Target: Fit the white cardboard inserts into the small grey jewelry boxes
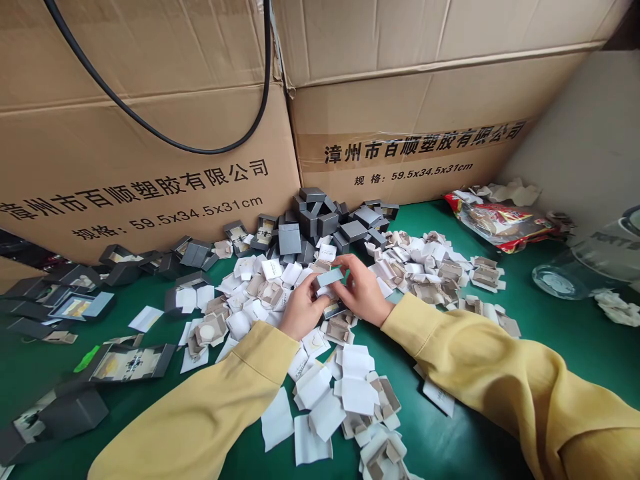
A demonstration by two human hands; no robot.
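Near the middle of the table, my left hand (pixel 304 308) is closed around the left side of a small grey box (pixel 331 277). The box is tilted, and its top face catches the light. My right hand (pixel 367 292) grips the same box from the right, with fingers curled over its upper edge. The fingers cover much of the box, so its inside is mostly hidden. White paper cards and folded inserts (pixel 327 415) lie loose under and around both hands. Just beyond them is a heap of dark grey boxes (pixel 327 225).
Two large cardboard cartons (pixel 200 123) (pixel 400 100) stand along the back, with a black cable (pixel 165 137) hanging before them. Opened grey boxes (pixel 133 363) lie on the left of the green table (pixel 465 433). At right are a red snack bag (pixel 505 220) and a clear cup (pixel 575 270).
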